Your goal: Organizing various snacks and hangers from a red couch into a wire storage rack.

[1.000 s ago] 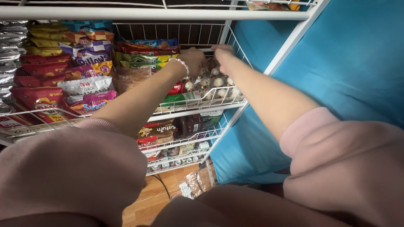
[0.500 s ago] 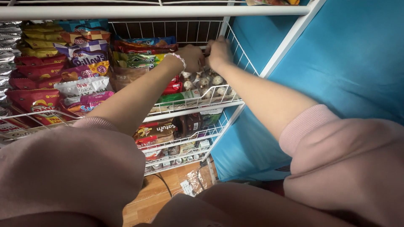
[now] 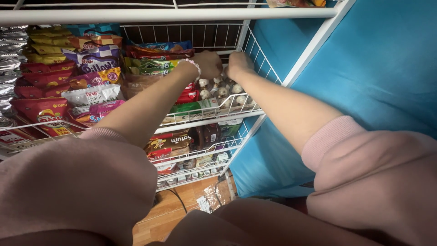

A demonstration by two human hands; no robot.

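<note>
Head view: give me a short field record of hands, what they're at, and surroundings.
left hand: reaching into the back right corner of the white wire shelf basket, fingers hidden
right hand: beside the left, over the same corner, grip not visible
under hands: small pale speckled round items packed together
left of hands: stacked colourful snack bags
lower tiers: more packaged goods
right side: blue fabric panel

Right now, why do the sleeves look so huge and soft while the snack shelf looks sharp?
Head view: the wide lens swells the near pink sleeves and leaves them soft; the snack bags on the wire shelf are crisp and evenly lit; the silver packets at far left catch glare; the left hand and right hand sit in dimmer light at the back, slightly blurred.
</note>
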